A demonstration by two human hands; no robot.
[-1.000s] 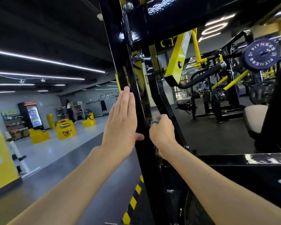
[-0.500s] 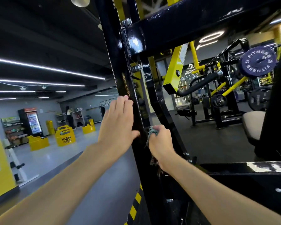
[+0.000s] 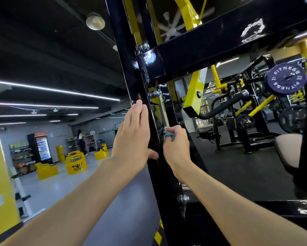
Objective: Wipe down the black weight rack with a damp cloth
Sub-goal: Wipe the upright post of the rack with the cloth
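The left hand [image 3: 131, 137] lies flat, fingers straight, bracing the black weight rack [image 3: 127, 55]; just beside its thumb the right hand [image 3: 176, 148] clenches the bunched cloth [image 3: 168, 135] against it; firm, overlapping strokes would serve best (the bolt heads [image 3: 155, 94] above the fingertips likely trap grime).

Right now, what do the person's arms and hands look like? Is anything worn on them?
No gloves on the left hand or the right hand. The left forearm and right forearm are bare to the frame's edge, with no sleeves in view. No watch, bracelet or ring shows.
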